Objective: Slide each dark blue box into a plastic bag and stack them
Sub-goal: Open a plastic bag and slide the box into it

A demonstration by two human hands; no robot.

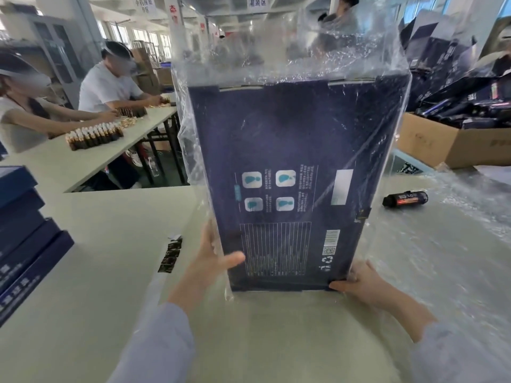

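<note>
Two hands hold the work in the middle of the frame: our left hand (213, 261) grips the lower left edge of the dark blue box (290, 161), thumb laid across its printed face and fingers curled behind, while our right hand (362, 283) clasps the lower right corner, thumb along the bottom edge; both are clamped on the box through the film. The box stands upright on its short end on the pale table (96, 258), tilted slightly away from us, already inside the clear plastic bag (304, 51); the bag's loose top rises crumpled above the box toward the upper middle of the frame. At the left edge we see a stack of dark blue boxes (22, 230), well apart from the held one; near our left hand lies a strip of small black sachets (170, 254). To the right of the box a small black bottle (405, 198) lies on its side on a spread of clear film (456, 244); beyond it, at the upper right, an open cardboard carton (442, 145) holds dark packaging. In the upper left two seated people work at another table beside rows of small brown bottles (94, 135).
</note>
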